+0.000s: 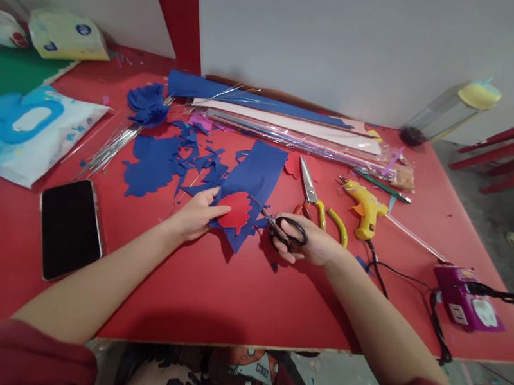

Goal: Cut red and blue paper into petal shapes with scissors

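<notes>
My left hand (195,214) pinches a red paper template (236,211) against a strip of blue paper (253,182), held just above the red table (203,288). My right hand (310,242) has its fingers through the black handles of a small pair of scissors (280,227). The blades point left and meet the edge of the blue paper beside the red shape. Blue offcuts (164,165) lie scattered to the left of the strip.
Yellow-handled scissors (317,201), a yellow glue gun (366,208) with its cord, and a purple power strip (466,302) lie to the right. A black phone (70,228), wipe packs (27,130), wire stems (112,147), a blue paper flower (148,104) and rolled paper sheets (287,122) sit left and behind.
</notes>
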`<state>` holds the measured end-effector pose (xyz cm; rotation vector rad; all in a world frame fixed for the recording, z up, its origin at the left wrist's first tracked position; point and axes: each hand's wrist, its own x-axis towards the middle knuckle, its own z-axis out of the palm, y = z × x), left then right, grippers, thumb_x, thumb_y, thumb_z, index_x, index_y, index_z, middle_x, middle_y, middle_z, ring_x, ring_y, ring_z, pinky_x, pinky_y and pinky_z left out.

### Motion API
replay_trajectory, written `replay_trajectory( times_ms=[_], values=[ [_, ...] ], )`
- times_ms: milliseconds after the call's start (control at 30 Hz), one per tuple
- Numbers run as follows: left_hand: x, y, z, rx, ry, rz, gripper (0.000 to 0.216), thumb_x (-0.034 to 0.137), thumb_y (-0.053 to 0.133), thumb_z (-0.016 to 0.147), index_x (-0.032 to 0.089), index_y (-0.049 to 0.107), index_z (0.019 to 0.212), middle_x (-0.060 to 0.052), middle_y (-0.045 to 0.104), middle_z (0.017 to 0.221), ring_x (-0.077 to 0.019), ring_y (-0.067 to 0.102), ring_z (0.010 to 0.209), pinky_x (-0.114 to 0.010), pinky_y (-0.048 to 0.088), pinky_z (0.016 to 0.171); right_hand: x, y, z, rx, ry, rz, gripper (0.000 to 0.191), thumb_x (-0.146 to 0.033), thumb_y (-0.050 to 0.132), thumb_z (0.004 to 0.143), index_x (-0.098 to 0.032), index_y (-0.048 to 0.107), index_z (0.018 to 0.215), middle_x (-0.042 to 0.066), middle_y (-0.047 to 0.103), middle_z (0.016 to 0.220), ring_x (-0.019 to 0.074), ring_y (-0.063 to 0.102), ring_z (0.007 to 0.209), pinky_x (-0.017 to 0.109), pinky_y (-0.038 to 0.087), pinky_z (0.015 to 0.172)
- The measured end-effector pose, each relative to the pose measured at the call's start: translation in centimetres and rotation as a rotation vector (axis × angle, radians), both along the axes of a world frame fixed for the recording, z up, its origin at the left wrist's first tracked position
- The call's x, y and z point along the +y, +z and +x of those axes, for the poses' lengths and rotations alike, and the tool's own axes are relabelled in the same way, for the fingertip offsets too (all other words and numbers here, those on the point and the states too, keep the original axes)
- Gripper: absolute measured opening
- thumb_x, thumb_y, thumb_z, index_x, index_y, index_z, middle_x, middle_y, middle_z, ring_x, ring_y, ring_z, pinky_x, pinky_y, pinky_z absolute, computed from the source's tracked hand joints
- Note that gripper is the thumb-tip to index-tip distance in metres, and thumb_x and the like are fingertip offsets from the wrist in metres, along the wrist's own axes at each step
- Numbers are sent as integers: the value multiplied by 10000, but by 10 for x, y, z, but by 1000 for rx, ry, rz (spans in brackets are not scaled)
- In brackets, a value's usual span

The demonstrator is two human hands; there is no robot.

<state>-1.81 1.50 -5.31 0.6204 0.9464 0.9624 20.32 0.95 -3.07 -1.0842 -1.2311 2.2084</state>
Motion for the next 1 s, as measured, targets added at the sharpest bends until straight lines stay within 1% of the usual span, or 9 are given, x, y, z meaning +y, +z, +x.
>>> replay_trajectory(
  times_ms=[200,400,600,833,1000],
  values=[
    [0,0,0,1,-22,10,357,99,740,547,127,626,884,-18,702,799,-137,640,658,-257,519,631,0,-2,-2,47,-13,-62,503,-598,694,605,-160,449,642,-33,532,464,83,493,325,150,208,260],
    [0,4,1,14,-25,3,365,89,749,525,124,636,870,-12,704,777,-126,635,644,-254,518,662,-1,-3,-5,47,-28,-75,503,-601,684,614,-158,445,619,-33,530,460,79,483,317,150,204,262],
    [0,1,1,-3,-24,19,369,87,747,533,118,638,884,-28,713,817,-129,641,672,-242,514,650,-5,-4,-8,57,-51,-85,516,-612,675,618,-167,414,611,-52,510,465,59,448,303,143,191,264],
    [0,0,1,-17,-6,-8,371,74,745,518,118,635,869,-27,718,800,-131,640,641,-242,518,613,-8,-5,-12,79,-89,-54,482,-584,660,660,-166,423,631,-50,511,479,60,453,320,147,191,278],
    [0,1,1,-14,7,-14,334,79,742,522,122,633,834,-17,714,763,-136,642,630,-248,519,612,-12,-4,-17,88,-141,-36,481,-581,671,653,-165,430,641,-50,514,488,57,447,325,149,190,288]
  ],
)
